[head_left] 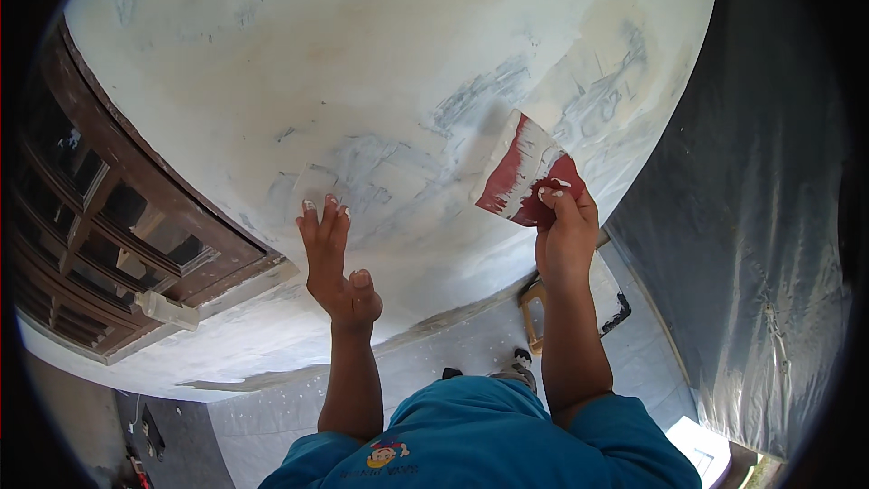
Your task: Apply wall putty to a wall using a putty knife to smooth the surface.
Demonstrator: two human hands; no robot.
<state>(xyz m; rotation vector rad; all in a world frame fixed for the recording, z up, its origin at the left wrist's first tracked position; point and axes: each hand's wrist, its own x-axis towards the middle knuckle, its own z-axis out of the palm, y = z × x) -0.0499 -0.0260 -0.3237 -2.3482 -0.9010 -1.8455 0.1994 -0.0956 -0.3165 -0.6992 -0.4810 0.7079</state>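
A red putty spreader [529, 172] smeared with white putty is gripped in my right hand [568, 222], thumb on its face. Its wide edge points up and left, close to the wall; whether it touches cannot be told. My left hand [337, 258] is raised in front of the wall with nothing in it, fingers stretched and putty on the fingertips. The cream-white wall [362, 63] carries grey-white putty streaks, several of them [484, 91] just above the spreader and others behind my left hand.
A brown framed window with glass panes [136, 208] is set in the wall at left, with a white block [167, 310] at its sill. Dark plastic sheeting [751, 181] hangs at right. Below are a speckled grey floor [471, 340] and a wooden-framed object [534, 312] by my feet.
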